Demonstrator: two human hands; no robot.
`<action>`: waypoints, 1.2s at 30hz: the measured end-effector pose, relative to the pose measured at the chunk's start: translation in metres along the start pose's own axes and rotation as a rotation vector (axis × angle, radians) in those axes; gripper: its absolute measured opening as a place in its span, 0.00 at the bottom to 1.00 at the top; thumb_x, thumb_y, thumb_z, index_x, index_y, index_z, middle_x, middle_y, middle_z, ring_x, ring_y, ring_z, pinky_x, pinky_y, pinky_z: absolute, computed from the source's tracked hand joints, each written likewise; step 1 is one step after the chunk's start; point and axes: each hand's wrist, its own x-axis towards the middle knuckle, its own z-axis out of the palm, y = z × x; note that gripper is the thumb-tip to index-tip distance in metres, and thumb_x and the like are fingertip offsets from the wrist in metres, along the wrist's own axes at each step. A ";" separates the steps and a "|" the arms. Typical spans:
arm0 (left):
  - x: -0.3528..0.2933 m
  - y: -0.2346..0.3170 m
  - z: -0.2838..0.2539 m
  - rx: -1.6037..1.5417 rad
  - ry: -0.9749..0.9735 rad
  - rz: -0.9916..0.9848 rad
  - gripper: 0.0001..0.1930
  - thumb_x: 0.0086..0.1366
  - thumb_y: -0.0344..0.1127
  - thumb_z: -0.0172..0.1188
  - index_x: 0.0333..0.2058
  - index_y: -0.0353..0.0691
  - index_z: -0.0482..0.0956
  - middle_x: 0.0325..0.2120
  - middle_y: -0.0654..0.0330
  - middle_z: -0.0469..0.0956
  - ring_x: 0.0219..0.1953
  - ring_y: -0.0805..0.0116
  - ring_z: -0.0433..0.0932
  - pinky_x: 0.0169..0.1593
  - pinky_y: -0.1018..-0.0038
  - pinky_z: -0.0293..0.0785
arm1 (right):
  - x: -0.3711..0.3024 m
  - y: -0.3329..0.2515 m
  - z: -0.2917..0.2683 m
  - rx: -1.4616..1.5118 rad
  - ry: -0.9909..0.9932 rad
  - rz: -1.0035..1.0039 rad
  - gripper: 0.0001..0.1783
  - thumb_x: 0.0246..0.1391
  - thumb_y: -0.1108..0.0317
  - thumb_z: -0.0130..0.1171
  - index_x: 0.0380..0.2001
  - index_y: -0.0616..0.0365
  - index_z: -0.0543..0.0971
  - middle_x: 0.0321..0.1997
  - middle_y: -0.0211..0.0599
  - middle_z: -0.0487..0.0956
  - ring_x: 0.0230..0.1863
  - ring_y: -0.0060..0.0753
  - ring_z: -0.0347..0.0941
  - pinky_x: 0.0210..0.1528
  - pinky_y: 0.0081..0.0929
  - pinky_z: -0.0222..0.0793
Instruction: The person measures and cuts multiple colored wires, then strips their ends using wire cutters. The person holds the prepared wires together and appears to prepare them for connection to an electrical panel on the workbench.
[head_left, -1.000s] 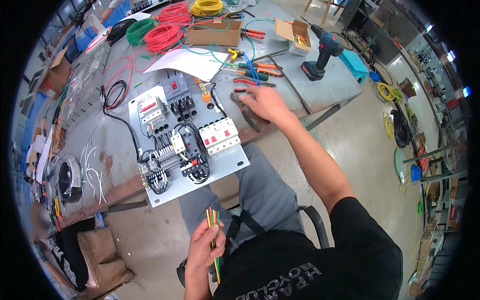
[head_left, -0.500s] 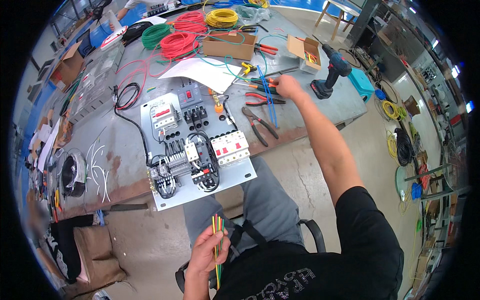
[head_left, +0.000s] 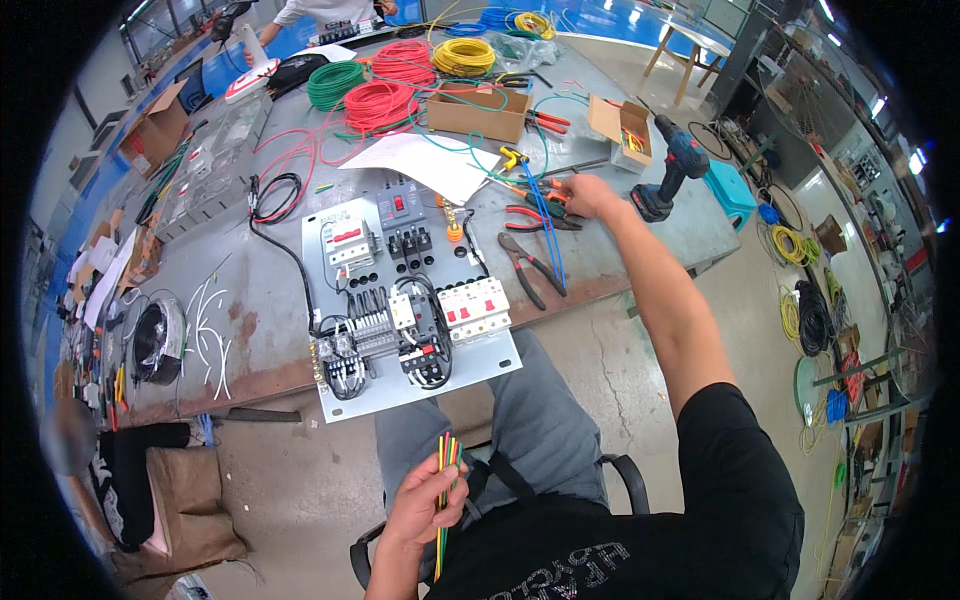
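Note:
My left hand is closed around a bundle of yellow, green and red wires, held upright over my lap. Across the bench reaches my right hand, its fingers drawn together at an orange-and-black handled tool; what they grip is mostly hidden. Beside it lie red-handled pliers and dark-handled cutters, with blue cable ties across the tools. A metal mounting plate carrying breakers, a contactor and terminal blocks rests at the bench edge, overhanging my knees.
A cordless drill stands right of my hand, near a small open carton. White paper, a cardboard box and red wire coils lie behind the plate. Another person sits at the far end.
The whole view has shifted, so the bench and plate sit slightly further right. My right hand stays among the tools; my left hand still holds the wires.

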 end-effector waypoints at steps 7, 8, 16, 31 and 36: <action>-0.009 0.005 -0.006 0.013 0.022 -0.035 0.08 0.77 0.36 0.50 0.49 0.44 0.74 0.21 0.63 0.68 0.11 0.80 0.56 0.16 0.80 0.53 | -0.002 -0.004 -0.041 0.245 -0.063 0.085 0.20 0.48 0.52 0.60 0.36 0.55 0.87 0.34 0.48 0.86 0.40 0.50 0.83 0.47 0.40 0.77; -0.009 0.006 -0.006 0.012 0.019 -0.044 0.08 0.77 0.36 0.50 0.49 0.45 0.74 0.21 0.63 0.68 0.11 0.80 0.56 0.16 0.80 0.53 | -0.002 0.002 -0.045 0.261 -0.057 0.086 0.21 0.49 0.52 0.59 0.37 0.56 0.87 0.33 0.48 0.86 0.39 0.51 0.83 0.47 0.40 0.77; -0.016 0.015 0.003 -0.077 -0.015 -0.069 0.08 0.77 0.38 0.49 0.49 0.46 0.73 0.20 0.64 0.67 0.10 0.81 0.55 0.15 0.81 0.50 | -0.046 0.007 -0.048 0.415 0.194 0.177 0.21 0.52 0.49 0.64 0.32 0.59 0.85 0.30 0.46 0.83 0.34 0.44 0.80 0.41 0.38 0.73; -0.007 0.006 -0.005 -0.148 -0.040 -0.025 0.07 0.77 0.38 0.49 0.48 0.50 0.74 0.21 0.64 0.69 0.10 0.82 0.57 0.15 0.82 0.52 | -0.015 -0.013 -0.117 0.153 0.252 0.274 0.30 0.51 0.39 0.66 0.37 0.58 0.88 0.37 0.54 0.85 0.43 0.51 0.83 0.47 0.42 0.76; -0.003 0.009 -0.003 -0.105 -0.027 -0.068 0.07 0.77 0.37 0.49 0.47 0.44 0.73 0.21 0.64 0.68 0.11 0.81 0.57 0.16 0.82 0.52 | -0.055 -0.021 -0.156 -0.047 0.104 0.249 0.27 0.52 0.42 0.67 0.37 0.58 0.88 0.37 0.48 0.86 0.41 0.44 0.83 0.44 0.38 0.76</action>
